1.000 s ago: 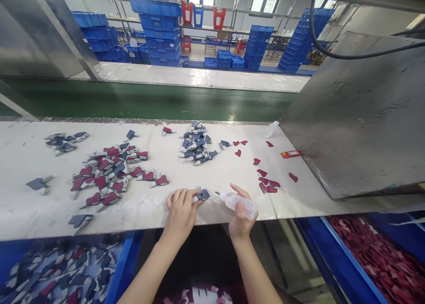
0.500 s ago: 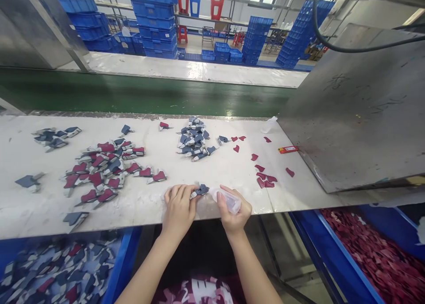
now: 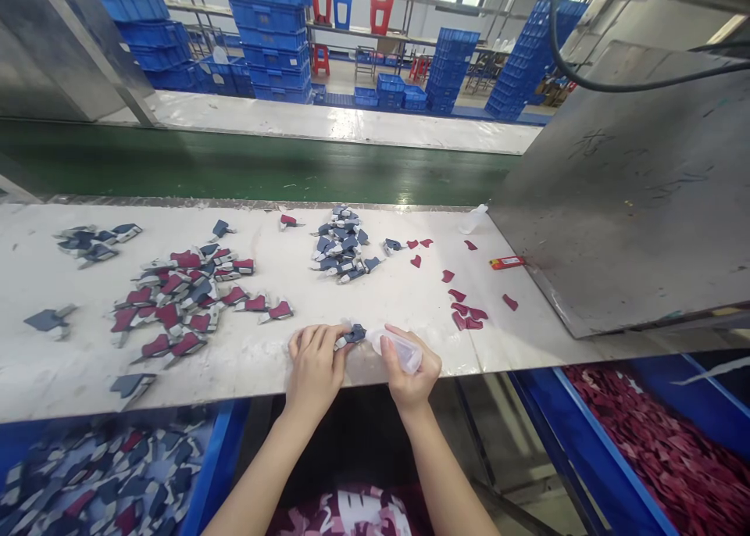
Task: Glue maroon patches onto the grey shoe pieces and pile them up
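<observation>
My left hand (image 3: 316, 362) is closed on a small blue-grey and white plastic part (image 3: 353, 335), held just above the white tabletop near its front edge. My right hand (image 3: 413, 372) wraps round a translucent squeeze bottle (image 3: 404, 354), its nozzle end pointing left at the part. Whether the nozzle touches the part I cannot tell. Beyond my left hand lies a pile of blue-grey and white parts (image 3: 343, 243). Thin dark-red pieces (image 3: 467, 316) are scattered to the right of the bottle. A heap of parts with red faces (image 3: 176, 294) lies to the left.
A blue bin (image 3: 219, 466) of parts stands below the table at left, and another blue bin (image 3: 621, 450) of red pieces at right. A metal panel (image 3: 633, 192) borders the table's right side. A red-and-yellow packet (image 3: 507, 262) lies beside it. A green conveyor belt (image 3: 263, 169) runs behind.
Both hands keep almost the same place and grip. The view has shifted very slightly. A whitish strip at the right-hand bin has changed shape.
</observation>
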`<state>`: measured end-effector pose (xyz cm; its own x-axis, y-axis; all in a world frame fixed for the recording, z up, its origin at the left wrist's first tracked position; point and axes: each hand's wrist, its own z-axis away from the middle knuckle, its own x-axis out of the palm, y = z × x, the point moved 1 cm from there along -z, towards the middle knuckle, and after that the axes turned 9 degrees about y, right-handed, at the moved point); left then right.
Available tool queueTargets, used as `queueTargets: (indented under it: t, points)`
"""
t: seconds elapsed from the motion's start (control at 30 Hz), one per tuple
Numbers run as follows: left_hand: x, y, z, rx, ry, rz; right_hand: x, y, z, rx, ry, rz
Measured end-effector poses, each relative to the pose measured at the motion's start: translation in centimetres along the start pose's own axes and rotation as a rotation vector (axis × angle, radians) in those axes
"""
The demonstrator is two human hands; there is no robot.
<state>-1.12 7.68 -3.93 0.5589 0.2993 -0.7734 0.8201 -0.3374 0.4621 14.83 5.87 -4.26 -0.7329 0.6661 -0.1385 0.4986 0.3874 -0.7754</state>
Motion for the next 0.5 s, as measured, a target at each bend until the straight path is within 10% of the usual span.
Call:
queueTargets:
  t: [0.5]
  points:
    - [0.03,0.02,0.02,0.005,0.014,0.008,-0.10,-0.28,-0.22,-0.034,-0.054,-0.032]
